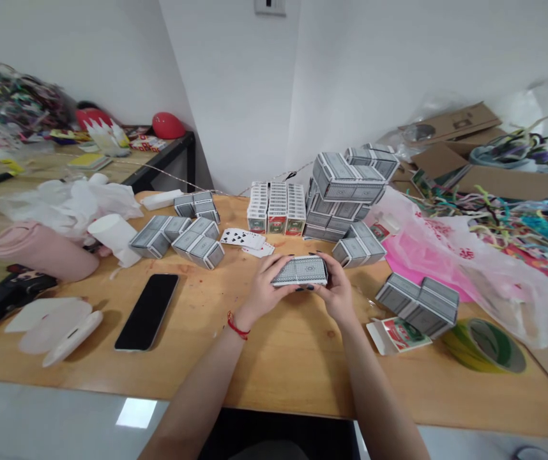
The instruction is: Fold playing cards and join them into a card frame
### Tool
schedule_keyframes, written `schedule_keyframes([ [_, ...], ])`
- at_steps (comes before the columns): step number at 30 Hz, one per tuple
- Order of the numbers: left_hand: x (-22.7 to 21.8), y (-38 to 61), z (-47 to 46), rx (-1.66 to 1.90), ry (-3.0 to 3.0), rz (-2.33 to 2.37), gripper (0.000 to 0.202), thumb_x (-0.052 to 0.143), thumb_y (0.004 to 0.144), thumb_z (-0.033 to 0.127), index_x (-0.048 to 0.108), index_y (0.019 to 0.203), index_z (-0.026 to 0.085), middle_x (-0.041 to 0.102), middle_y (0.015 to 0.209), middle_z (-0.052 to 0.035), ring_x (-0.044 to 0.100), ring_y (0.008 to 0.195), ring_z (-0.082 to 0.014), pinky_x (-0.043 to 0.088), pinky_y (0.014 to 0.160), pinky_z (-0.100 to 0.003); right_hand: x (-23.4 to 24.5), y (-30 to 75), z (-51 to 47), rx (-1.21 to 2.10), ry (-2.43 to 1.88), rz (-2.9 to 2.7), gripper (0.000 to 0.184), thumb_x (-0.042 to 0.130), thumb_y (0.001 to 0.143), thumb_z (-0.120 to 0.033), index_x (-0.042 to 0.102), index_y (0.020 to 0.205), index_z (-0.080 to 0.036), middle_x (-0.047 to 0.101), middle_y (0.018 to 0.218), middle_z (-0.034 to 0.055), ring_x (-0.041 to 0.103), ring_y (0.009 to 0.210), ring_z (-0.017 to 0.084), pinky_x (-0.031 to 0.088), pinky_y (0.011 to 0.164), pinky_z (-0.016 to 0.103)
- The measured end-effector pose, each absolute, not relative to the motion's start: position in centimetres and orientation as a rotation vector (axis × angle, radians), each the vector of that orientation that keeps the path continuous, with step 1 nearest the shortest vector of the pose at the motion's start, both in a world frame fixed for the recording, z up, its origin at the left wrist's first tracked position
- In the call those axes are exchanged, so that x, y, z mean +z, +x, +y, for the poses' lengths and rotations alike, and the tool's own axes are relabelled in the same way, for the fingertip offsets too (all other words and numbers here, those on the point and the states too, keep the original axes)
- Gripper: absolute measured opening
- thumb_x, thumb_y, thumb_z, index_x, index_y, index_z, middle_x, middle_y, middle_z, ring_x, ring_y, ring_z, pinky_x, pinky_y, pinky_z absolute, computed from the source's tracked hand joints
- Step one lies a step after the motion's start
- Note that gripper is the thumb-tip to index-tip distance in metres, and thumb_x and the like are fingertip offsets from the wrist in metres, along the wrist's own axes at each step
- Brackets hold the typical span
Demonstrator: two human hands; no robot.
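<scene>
Between my two hands, above the middle of the wooden table, is a long block of playing cards with grey patterned backs. My left hand is closed around its left end, and my right hand grips the right end, with thumbs at the near edge. Just beyond lie a few loose face-up cards. Rows of boxed card decks stand behind them. Grey-backed card blocks form a tall stack at the back right. More card blocks sit at left, and another pair at right, beside a card box.
A black phone, a round white-pink case, a pink tumbler and a paper roll occupy the left side. Yellow-green tape and a plastic bag lie at right. Cardboard boxes stand behind.
</scene>
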State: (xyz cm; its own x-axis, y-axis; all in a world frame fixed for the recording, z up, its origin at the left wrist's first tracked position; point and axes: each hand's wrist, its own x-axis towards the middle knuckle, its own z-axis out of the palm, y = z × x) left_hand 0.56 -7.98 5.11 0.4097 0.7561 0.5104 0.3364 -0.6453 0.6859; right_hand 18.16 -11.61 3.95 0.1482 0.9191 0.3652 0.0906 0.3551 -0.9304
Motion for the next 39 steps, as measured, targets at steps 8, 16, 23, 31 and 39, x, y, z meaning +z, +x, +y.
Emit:
schedule_keyframes([
  [8,3.6,0.7,-7.9,1.257,2.179,0.927,0.040,0.057,0.075,0.034,0.052,0.114,0.029,0.042,0.121,-0.0062,0.042,0.113,-0.0210,0.037,0.097,-0.042,3.7,18.1,-11.7,0.716,-1.117,-1.359,0.056,0.061,0.072,-0.035,0.042,0.124,-0.024,0.043,0.130,0.0071,0.039,0.120,0.024,0.030,0.100,0.041],
  [16,3.5,0.7,-7.9,1.272,2.161,0.875,0.032,0.056,0.076,0.030,0.056,0.108,0.028,0.041,0.120,-0.0059,0.040,0.115,-0.0200,0.035,0.099,-0.041,3.0,17.8,-11.7,0.721,-1.060,-1.267,0.018,0.063,0.070,-0.034,0.063,0.081,-0.020,0.048,0.127,0.0089,0.041,0.119,0.027,0.033,0.096,0.043],
  [23,3.4,0.3,-7.4,1.182,2.141,0.918,0.039,0.054,0.077,0.035,0.050,0.114,0.024,0.043,0.119,-0.0083,0.040,0.115,-0.0207,0.035,0.098,-0.040,3.8,17.8,-11.5,0.784,-1.035,-1.219,0.059,0.068,0.066,-0.030,0.046,0.120,-0.024,0.045,0.128,0.0090,0.043,0.117,0.023,0.034,0.098,0.041],
  [31,5.0,-0.5,-7.4,1.185,2.326,0.856,0.046,0.050,0.078,0.038,0.044,0.121,0.022,0.044,0.120,-0.0093,0.037,0.116,-0.0237,0.026,0.101,-0.046,3.4,18.0,-11.7,0.704,-1.037,-1.322,0.058,0.070,0.064,-0.029,0.049,0.118,-0.024,0.050,0.123,0.0082,0.045,0.115,0.025,0.032,0.099,0.043],
  [39,4.2,0.6,-8.0,1.014,2.525,0.911,0.044,0.042,0.084,0.032,0.037,0.127,0.025,0.039,0.120,-0.0107,0.038,0.112,-0.0222,0.034,0.095,-0.044,3.2,17.5,-12.1,0.445,-1.158,-1.473,0.039,0.064,0.070,-0.028,0.059,0.108,-0.028,0.052,0.121,0.0081,0.046,0.112,0.025,0.033,0.095,0.048],
])
